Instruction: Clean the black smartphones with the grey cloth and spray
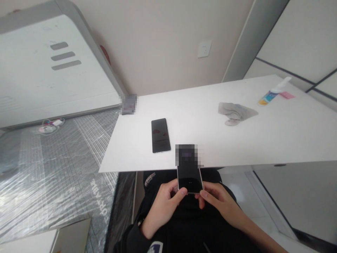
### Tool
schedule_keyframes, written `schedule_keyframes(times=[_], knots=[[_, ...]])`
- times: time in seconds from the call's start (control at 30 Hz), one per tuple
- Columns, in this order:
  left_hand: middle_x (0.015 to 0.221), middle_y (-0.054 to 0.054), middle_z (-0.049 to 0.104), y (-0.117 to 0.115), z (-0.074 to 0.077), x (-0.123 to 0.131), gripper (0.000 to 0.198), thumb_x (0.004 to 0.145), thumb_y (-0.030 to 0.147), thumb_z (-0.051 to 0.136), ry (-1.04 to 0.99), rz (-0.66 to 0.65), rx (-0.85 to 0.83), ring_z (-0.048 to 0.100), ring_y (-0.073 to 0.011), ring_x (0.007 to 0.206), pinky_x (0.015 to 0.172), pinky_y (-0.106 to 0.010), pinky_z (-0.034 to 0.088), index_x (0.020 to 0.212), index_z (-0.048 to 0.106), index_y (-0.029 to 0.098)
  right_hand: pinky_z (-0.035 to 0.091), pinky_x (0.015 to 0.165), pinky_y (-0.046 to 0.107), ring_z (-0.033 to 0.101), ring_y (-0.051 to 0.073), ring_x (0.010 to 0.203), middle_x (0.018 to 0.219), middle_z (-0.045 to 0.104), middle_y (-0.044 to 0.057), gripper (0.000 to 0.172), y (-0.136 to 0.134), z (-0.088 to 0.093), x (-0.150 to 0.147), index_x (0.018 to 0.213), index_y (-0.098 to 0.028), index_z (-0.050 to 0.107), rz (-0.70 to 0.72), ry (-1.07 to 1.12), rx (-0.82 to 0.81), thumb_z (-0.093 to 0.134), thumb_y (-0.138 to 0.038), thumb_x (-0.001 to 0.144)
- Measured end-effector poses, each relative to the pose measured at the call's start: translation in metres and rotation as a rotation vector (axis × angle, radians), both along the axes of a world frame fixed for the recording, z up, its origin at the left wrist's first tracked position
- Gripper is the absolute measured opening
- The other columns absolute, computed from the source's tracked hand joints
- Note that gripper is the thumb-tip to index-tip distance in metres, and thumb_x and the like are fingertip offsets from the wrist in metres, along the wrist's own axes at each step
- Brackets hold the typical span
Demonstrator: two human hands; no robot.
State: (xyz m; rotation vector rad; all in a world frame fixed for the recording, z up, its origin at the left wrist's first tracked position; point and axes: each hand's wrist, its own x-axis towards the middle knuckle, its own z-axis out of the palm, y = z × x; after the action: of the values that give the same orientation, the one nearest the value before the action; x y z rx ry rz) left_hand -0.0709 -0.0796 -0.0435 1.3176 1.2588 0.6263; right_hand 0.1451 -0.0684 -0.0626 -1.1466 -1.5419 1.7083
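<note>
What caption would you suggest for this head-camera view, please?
Left hand and right hand hold a phone before a white table with another phone, gray cloth and spray bottle.

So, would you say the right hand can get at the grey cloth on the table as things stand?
Probably yes, once it lets go: the right hand holds a black smartphone together with the left hand. Nothing lies between it and the grey cloth on the white table.
</note>
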Motion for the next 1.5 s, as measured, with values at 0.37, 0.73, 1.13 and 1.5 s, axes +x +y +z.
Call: schedule_keyframes(times=[0.37,0.73,1.13,1.5], knots=[[0.145,-0.017,0.059,0.054,0.03,-0.055,0.044,0.102,0.037,0.056,0.77,0.165,0.764,0.059,-0.0316,0.126,0.108,-0.049,0.049,0.142,0.06,0.022,0.044,0.056,0.031,0.057,0.017,0.055,0.067,0.065,0.003,0.06,0.03,0.033,0.005,0.079,-0.022,0.064,-0.074,-0.191,0.083,0.044,-0.075,0.096],[0.165,-0.015,0.042,0.107,0.019,-0.067,0.074,0.095,0.053,0.066,0.917,-0.07,0.729,0.041,-0.0348,0.152,0.125,-0.057,0.033,0.156,0.043,0.019,0.043,0.058,0.031,0.058,0.017,0.056,0.062,0.063,0.001,0.051,0.071,0.046,0.008,0.073,-0.024,0.06,-0.113,-0.355,0.241,0.039,-0.06,0.103],[0.138,-0.014,0.065,0.089,0.025,-0.069,0.065,0.088,0.042,0.078,0.693,-0.024,0.687,0.056,-0.0325,0.141,0.118,-0.053,0.045,0.14,0.044,0.022,0.033,0.049,0.031,0.056,0.019,0.048,0.054,0.063,0.001,0.038,0.074,0.055,-0.007,0.062,-0.026,0.049,-0.06,-0.724,0.378,0.059,-0.05,0.09],[0.161,-0.014,0.048,0.08,0.026,-0.066,0.062,0.093,0.039,0.072,0.662,-0.048,0.704,0.044,-0.0291,0.151,0.124,-0.049,0.04,0.147,0.044,0.026,0.046,0.062,0.037,0.069,0.025,0.073,0.09,0.076,0.006,0.023,0.053,0.044,-0.007,0.096,-0.026,0.072,-0.222,-0.908,0.749,0.056,-0.043,0.101]])
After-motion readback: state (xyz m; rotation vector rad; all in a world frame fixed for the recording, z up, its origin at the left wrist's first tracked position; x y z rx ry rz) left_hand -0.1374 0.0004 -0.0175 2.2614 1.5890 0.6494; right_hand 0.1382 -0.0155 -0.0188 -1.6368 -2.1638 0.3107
